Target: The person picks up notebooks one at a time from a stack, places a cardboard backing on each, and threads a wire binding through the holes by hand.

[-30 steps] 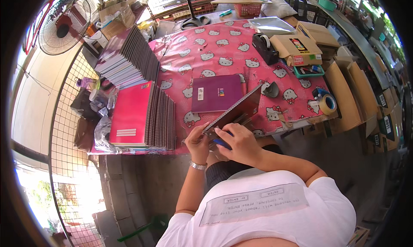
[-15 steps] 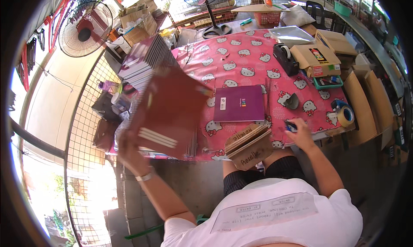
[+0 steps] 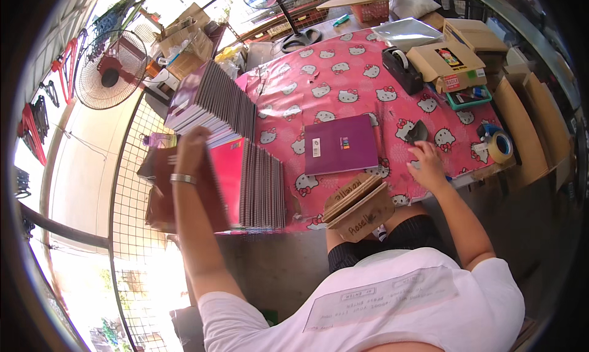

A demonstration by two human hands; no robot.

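My left hand (image 3: 194, 146) is closed at the upper edge of a dark maroon notebook (image 3: 216, 192), held tilted and blurred at the left side of a stack of spiral-bound notebooks (image 3: 227, 174) with a bright pink one on top. Behind it rises a taller stack of purple notebooks (image 3: 215, 100). A single purple notebook (image 3: 340, 145) lies flat in front of me. Near the table's front edge, my right hand (image 3: 431, 168) has its fingers curled over a small object, mostly hidden, with a bit of blue showing below the palm. A dark grey cup-like piece (image 3: 418, 131) lies just beyond its fingertips.
Folded cardboard pieces (image 3: 359, 208) with handwriting stand at the near edge, above my lap. To the right are a tape roll (image 3: 500, 146), a teal tray (image 3: 469, 97), a black tape dispenser (image 3: 402, 70) and cardboard boxes (image 3: 445, 61). A fan (image 3: 110, 73) stands far left.
The maroon notebook has swung left and down from over the stack, uncovering the pink notebook. My left hand has risen toward the purple stack. My right hand has shifted slightly up, toward the grey piece.
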